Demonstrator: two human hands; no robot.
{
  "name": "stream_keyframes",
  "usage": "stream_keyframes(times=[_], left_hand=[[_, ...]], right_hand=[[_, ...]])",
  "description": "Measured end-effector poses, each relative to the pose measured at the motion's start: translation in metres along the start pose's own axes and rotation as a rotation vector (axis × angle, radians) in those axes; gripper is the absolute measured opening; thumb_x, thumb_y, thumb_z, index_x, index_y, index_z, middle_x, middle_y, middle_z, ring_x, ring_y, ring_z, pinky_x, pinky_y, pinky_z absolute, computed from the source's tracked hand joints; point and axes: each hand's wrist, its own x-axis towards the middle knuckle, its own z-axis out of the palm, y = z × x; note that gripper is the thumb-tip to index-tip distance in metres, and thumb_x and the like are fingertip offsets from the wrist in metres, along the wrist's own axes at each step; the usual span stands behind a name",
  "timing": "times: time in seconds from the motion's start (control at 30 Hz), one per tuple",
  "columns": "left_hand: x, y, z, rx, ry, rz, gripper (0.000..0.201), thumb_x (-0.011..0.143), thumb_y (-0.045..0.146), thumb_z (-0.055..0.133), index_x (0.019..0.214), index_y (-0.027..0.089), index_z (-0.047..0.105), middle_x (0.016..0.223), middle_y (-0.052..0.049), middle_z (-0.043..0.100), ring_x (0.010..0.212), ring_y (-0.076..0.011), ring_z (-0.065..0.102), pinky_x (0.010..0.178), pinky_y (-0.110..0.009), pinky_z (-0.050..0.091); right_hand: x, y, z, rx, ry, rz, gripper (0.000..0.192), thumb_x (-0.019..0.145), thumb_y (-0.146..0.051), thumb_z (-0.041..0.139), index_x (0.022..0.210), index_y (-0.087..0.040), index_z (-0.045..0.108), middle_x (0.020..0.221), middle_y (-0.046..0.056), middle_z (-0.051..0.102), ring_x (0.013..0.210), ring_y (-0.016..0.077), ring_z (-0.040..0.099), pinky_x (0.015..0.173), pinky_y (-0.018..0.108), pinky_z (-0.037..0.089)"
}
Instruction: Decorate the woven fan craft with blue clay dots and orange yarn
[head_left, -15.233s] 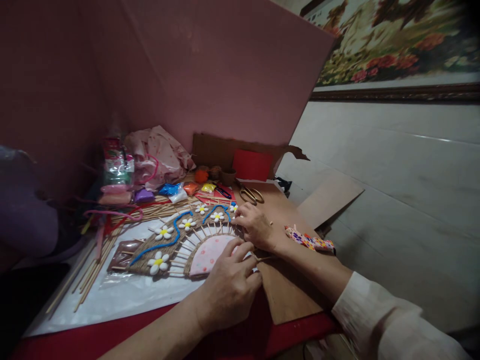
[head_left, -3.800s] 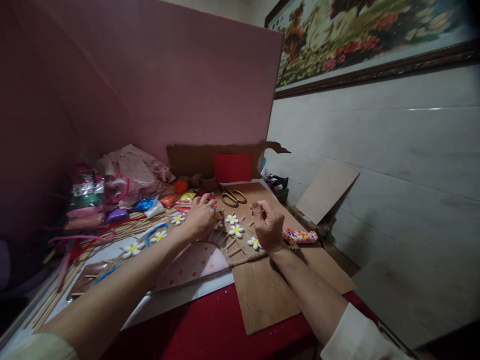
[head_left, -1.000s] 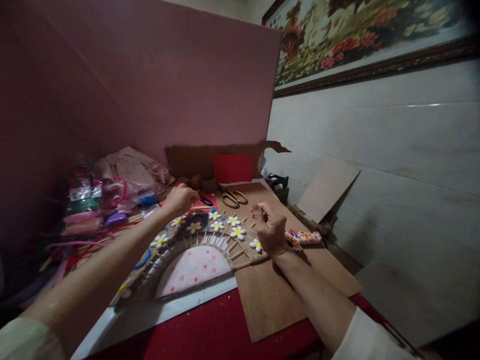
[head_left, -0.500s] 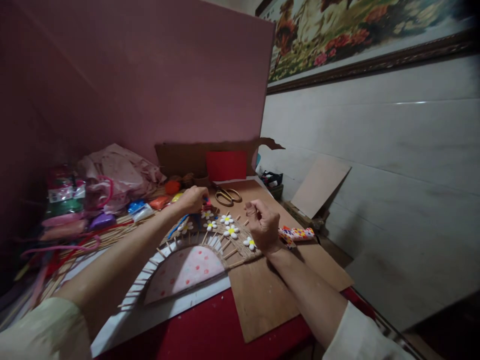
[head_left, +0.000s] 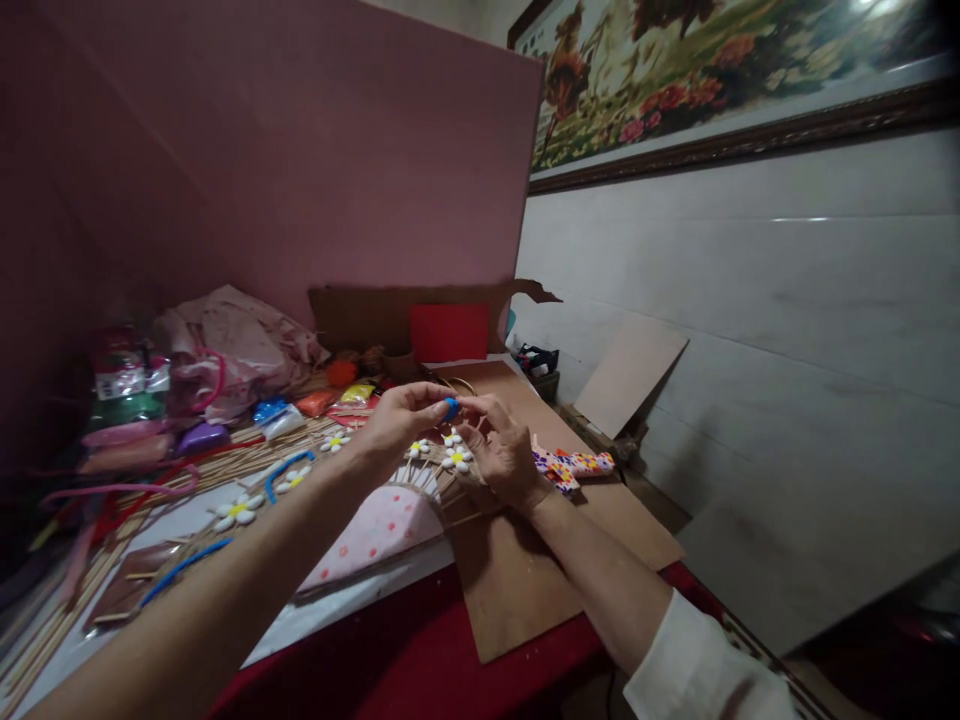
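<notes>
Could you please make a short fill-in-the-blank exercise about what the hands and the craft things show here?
1. Both hands pinch a small lump coloured ____.
2. The flowers have white petals and ____ centres.
3. The half-round piece is ____ with darker dots.
4. The left hand and the right hand meet ____ the flowers.

Missing words: blue; yellow; pink; above

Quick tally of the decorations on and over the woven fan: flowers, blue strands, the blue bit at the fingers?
White flowers: 6 showing; the hands may hide more
Blue strands: 2
Blue bit, held by left hand, right hand at it: 1
Total: 9
</notes>
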Motion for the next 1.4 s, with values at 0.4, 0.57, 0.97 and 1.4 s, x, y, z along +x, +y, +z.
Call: stream_keyframes(times=[0.4,0.57,0.97,1.4], left_hand=[[-0.037,-0.018,0.002,-0.127,0.150,-0.013,0.027,0.053,0.025,0.081,0.065,0.013,0.060,0.055,-0.001,0.062,0.045,-0.0087,0.053,0.047,-0.021,0.042],[-0.039,-0.023,0.001,-0.230,0.200,-0.077,0.025,0.049,0.014,0.080,0.066,0.013,0.062,0.054,0.001,0.062,0.043,-0.0072,0.052,0.046,-0.019,0.040],[-0.043,-0.036,-0.008,-0.273,0.187,-0.155,0.024,0.048,0.020,0.081,0.061,0.012,0.063,0.051,-0.001,0.060,0.044,-0.0090,0.053,0.046,-0.020,0.039],[-0.045,-0.042,-0.011,-0.296,0.218,-0.147,0.031,0.046,0.021,0.083,0.064,0.012,0.060,0.054,0.000,0.061,0.048,-0.0087,0.054,0.047,-0.019,0.040]], right_hand=[[-0.008,-0.009,0.010,0.104,-0.097,-0.015,0.006,0.083,-0.022,0.058,0.088,-0.020,0.060,0.081,0.003,0.062,0.073,0.0154,0.060,0.067,0.028,0.048],[-0.009,-0.011,0.012,0.103,-0.117,-0.002,0.006,0.082,-0.021,0.060,0.087,-0.019,0.062,0.079,0.003,0.064,0.073,0.0150,0.061,0.065,0.027,0.048],[-0.011,-0.008,0.015,0.123,-0.201,-0.005,0.008,0.080,-0.018,0.062,0.088,-0.019,0.063,0.080,0.004,0.065,0.075,0.0161,0.061,0.069,0.029,0.049],[-0.012,-0.009,0.016,0.125,-0.210,-0.015,0.006,0.079,-0.016,0.064,0.085,-0.018,0.064,0.080,0.004,0.064,0.076,0.0158,0.060,0.068,0.027,0.048]])
